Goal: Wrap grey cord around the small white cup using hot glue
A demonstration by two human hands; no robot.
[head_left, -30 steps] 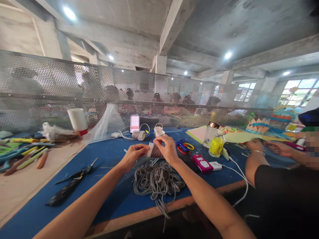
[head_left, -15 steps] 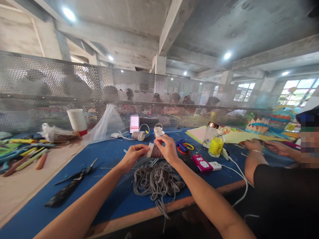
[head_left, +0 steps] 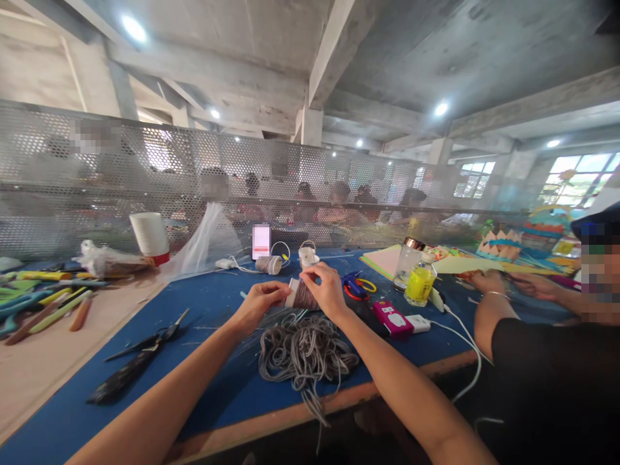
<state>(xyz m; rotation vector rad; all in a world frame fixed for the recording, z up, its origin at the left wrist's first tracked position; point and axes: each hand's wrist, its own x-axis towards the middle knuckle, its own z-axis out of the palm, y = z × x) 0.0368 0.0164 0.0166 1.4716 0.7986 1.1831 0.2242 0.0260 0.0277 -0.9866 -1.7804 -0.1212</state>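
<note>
A small white cup wrapped in grey-brown cord (head_left: 304,295) lies on its side between my hands. My left hand (head_left: 264,302) is at its white rim, thumb and fingers pinched together; what they hold is too small to make out. My right hand (head_left: 327,290) is closed over the wrapped side of the cup, thumb and fingers on the cord. Just below, a loose heap of grey cord (head_left: 307,355) rests on the blue table (head_left: 213,381), some strands hanging over the front edge. Behind stand a white cup with a handle (head_left: 309,256) and another cord-wrapped cup (head_left: 268,264).
Black scissors (head_left: 145,355) lie at the left. Blue-handled scissors (head_left: 354,284), a purple box (head_left: 393,320), a yellow bottle (head_left: 420,284) and a glass jar (head_left: 407,261) stand right. A phone (head_left: 261,241) leans behind. A neighbour's hands (head_left: 491,283) work at far right.
My hands and the wrapped cup have hardly moved. The person at the right has shifted slightly, and a figure behind the mesh screen has moved left.
</note>
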